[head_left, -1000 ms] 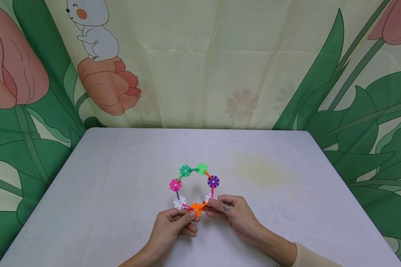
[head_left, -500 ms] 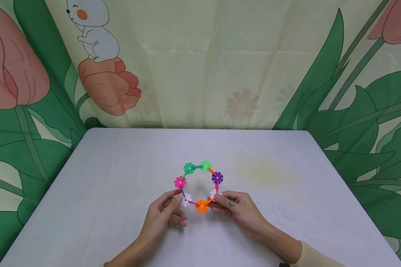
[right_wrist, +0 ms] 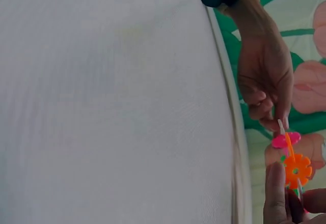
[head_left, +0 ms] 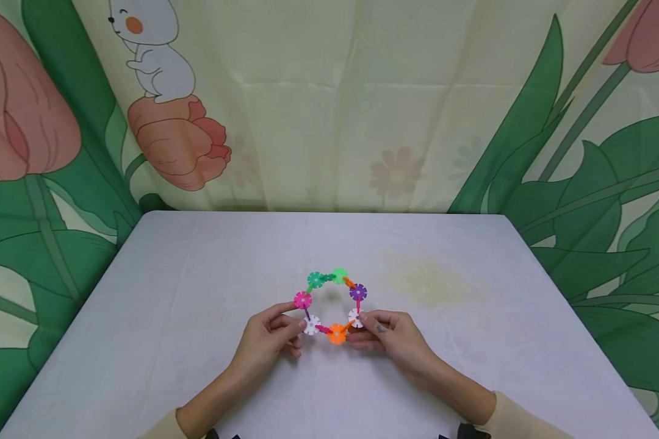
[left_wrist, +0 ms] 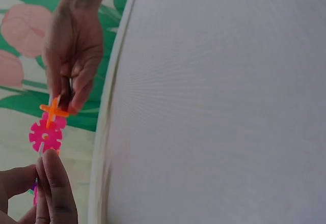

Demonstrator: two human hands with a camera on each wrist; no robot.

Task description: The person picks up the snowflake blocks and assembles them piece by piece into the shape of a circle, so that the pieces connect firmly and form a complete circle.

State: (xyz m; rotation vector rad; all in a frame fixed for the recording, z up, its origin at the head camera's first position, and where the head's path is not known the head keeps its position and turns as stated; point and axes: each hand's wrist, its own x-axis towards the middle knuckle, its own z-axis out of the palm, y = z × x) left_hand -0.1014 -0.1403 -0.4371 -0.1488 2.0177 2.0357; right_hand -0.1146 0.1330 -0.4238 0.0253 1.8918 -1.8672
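Observation:
A ring of interlocking notched plastic discs (head_left: pixel 337 333) is held up over the table. Flat discs in orange, white, pink, green and purple alternate with edge-on discs that link them. My left hand (head_left: pixel 266 335) pinches the white disc (head_left: pixel 312 325) at the ring's lower left, its index fingertip reaching the pink disc (head_left: pixel 302 300). On the opposite side, my right hand (head_left: pixel 398 338) pinches another white disc (head_left: pixel 355 317) between thumb and fingers. In the left wrist view a pink disc (left_wrist: pixel 46 136) shows beyond the left fingertips; the right wrist view shows the orange disc (right_wrist: pixel 297 171) by the right fingers.
A white-covered table (head_left: pixel 170 305) lies beneath the hands, with a faint yellowish patch (head_left: pixel 431 280) on its right half. Behind its far edge hangs a cloth backdrop (head_left: pixel 318 122) printed with tulips, leaves and a white animal.
My left hand has let go of the orange disc and moved up and left round the ring to the white disc. The ring has shifted slightly right, the right hand keeping its grip.

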